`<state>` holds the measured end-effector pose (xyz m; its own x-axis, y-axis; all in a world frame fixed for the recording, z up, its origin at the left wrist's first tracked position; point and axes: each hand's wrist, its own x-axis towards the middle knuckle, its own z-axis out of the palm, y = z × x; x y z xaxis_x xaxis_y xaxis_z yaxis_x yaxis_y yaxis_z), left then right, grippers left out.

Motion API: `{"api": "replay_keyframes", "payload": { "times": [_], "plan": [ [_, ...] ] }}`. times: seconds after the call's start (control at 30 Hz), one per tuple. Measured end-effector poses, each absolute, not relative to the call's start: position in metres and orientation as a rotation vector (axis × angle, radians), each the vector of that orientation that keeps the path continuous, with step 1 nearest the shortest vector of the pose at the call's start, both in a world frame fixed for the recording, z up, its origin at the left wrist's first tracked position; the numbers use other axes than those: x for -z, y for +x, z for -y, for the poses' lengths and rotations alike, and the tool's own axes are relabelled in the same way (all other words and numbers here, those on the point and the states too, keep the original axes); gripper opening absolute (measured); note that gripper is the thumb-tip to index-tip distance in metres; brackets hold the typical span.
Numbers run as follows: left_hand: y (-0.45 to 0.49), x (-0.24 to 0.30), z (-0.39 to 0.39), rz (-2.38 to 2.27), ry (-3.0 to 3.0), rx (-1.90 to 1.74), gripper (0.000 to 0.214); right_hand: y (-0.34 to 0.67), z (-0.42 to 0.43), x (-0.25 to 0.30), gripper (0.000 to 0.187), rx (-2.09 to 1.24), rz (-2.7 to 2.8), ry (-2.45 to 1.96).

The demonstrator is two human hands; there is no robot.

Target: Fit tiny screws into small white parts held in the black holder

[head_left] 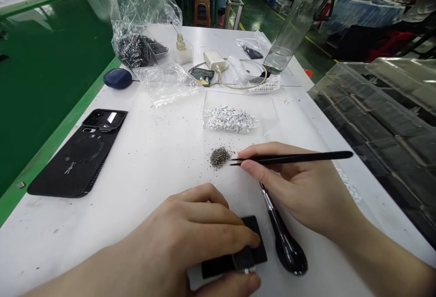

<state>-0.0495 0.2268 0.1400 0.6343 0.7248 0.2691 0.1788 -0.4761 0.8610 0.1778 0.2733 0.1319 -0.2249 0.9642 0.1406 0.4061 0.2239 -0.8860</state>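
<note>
My right hand (299, 183) pinches black tweezers (306, 156), whose tips point left at the edge of a small heap of tiny dark metallic pieces (220, 157). Under my left hand (194, 229) lies a flat black block (256, 233), with a smaller black part on top and a bit of white at its near edge. My left fingers and thumb close around that smaller part. Between my hands rests a tool with a glossy black bulbous handle (289, 242) and a silver collar. Beyond the heap, a clear shallow tray (265, 106) holds many small white pieces (230, 120).
A black phone (78, 156) lies at the left, with a dark blue oval object (117, 78) behind it. Farther back are plastic bags (166, 81), a small glass bottle (180, 42), a white charger (214, 61) and a tilted water bottle (286, 33). Clear-lidded bins (381, 101) line the right.
</note>
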Motion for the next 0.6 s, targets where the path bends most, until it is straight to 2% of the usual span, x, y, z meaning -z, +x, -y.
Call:
{"api": "replay_keyframes", "payload": {
  "times": [0.4,0.6],
  "plan": [
    [-0.051,-0.134,-0.235,-0.635,1.971,-0.752,0.022,0.176,-0.275,-0.132,0.007,-1.052,1.708,-1.314],
    [-0.053,-0.116,-0.235,-0.519,1.954,-0.891,0.024,0.176,-0.276,-0.134,0.010,-1.068,1.689,-1.292]
  ]
}}
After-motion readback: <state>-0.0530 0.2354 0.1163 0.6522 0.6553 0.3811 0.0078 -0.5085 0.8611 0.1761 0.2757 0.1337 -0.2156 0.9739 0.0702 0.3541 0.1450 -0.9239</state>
